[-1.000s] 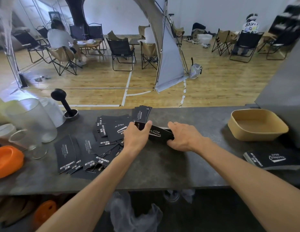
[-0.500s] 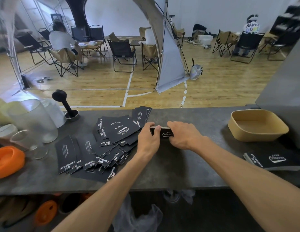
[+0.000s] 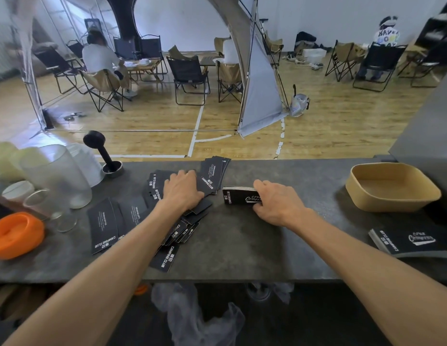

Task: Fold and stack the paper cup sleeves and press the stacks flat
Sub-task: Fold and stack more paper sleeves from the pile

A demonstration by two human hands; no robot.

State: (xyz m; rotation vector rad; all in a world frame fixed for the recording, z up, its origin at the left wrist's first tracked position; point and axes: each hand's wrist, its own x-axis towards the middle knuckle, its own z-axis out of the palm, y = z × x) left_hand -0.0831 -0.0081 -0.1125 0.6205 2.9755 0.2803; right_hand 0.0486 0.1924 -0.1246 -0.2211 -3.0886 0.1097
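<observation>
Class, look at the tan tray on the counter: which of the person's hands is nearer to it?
Right. The right hand grips a sleeve stack left of the tan tray; the left hand lies farther left on the loose sleeves.

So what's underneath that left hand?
The left hand rests on a loose pile of flat black paper cup sleeves spread across the grey countertop. The sleeves directly beneath the palm are hidden.
</observation>
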